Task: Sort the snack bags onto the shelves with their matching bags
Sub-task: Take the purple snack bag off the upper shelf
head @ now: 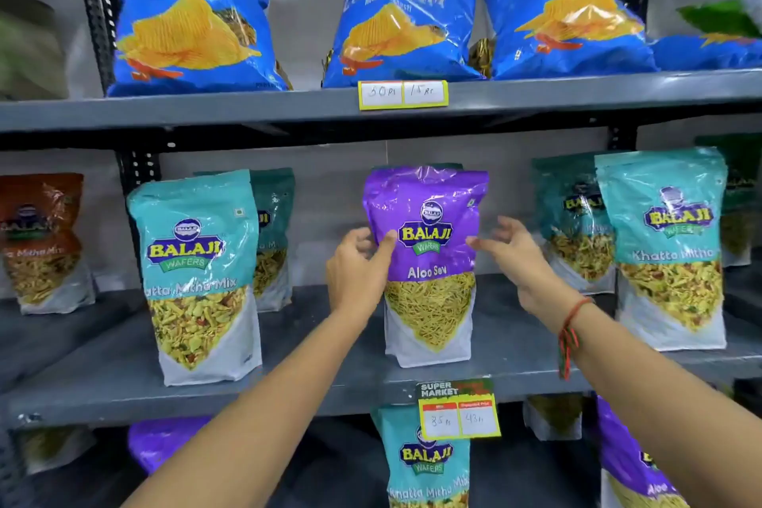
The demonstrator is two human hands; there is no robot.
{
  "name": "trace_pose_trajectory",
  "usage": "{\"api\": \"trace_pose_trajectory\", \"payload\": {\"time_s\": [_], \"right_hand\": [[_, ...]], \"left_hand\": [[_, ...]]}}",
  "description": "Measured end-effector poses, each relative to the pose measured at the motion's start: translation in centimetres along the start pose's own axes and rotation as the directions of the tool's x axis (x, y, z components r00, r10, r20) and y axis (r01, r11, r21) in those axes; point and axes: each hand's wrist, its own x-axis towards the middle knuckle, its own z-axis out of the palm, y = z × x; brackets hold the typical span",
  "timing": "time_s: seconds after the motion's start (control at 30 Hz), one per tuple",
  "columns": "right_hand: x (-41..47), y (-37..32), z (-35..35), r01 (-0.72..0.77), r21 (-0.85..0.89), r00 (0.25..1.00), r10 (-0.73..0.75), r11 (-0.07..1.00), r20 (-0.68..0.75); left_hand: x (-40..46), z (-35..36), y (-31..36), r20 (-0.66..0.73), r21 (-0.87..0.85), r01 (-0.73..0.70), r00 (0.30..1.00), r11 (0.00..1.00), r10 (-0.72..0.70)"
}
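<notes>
A purple Aloo Sev bag stands upright in the middle of the grey middle shelf. My left hand pinches its left edge, thumb on the front. My right hand is at its right edge with fingers spread and loosely bent, fingertips just touching or barely off the bag. Teal Khatta Mitha Mix bags stand on the same shelf to the left and to the right. On the shelf below, a teal bag stands between purple bags at the left and at the right.
Blue Crunchem chip bags line the top shelf. A brown-topped bag stands at the far left of the middle shelf. Price tags hang on the shelf edges. Black slotted uprights divide the bays.
</notes>
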Motion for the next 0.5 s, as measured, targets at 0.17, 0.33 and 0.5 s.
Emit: {"api": "trace_pose_trajectory", "payload": {"time_s": [0.17, 0.33, 0.5], "right_hand": [[0.2, 2.7, 0.6, -0.047, 0.021, 0.986, 0.043, 0.999, 0.161], [0.6, 2.8, 1.0, -0.028, 0.072, 0.994, 0.020, 0.997, 0.105], [-0.2, 2.6, 1.2, -0.002, 0.066, 0.999, -0.001, 0.998, 0.034]], "left_hand": [[0.3, 0.7, -1.9, -0.068, -0.138, -0.003, 0.998, 0.990, -0.007], [1.1, 0.9, -2.9, -0.072, -0.142, 0.002, 0.997, 0.990, -0.012], [0.4, 1.7, -2.8, -0.093, -0.162, 0.028, 0.995, 0.986, -0.043]]}}
